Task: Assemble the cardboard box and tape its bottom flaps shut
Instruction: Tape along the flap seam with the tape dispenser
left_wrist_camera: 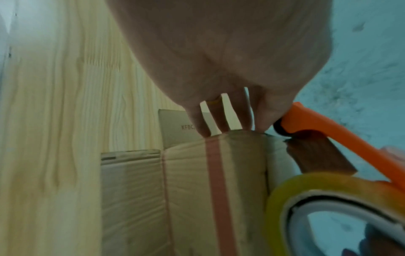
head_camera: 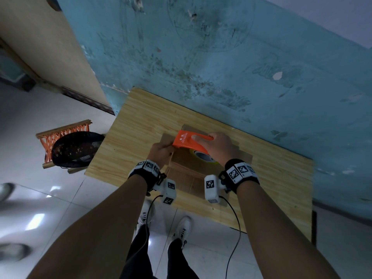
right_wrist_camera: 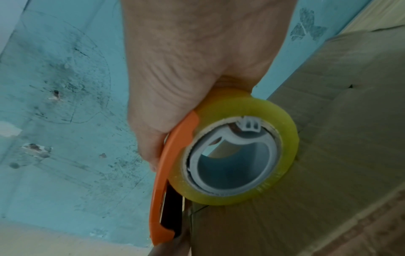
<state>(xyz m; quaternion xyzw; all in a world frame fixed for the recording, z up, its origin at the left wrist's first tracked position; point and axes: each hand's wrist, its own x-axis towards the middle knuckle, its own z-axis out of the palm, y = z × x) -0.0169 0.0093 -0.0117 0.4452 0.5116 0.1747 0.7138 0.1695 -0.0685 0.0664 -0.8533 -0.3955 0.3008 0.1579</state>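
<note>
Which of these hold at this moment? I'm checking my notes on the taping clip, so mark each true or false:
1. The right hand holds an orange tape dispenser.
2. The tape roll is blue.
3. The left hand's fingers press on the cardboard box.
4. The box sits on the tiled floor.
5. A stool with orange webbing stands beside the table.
1. True: the right hand grips the orange tape dispenser.
2. False: the tape roll is yellowish and translucent.
3. True: the left hand has its fingertips on an edge of the cardboard box.
4. False: the box lies on the wooden table.
5. True: the stool stands on the floor at the table's left.
</note>
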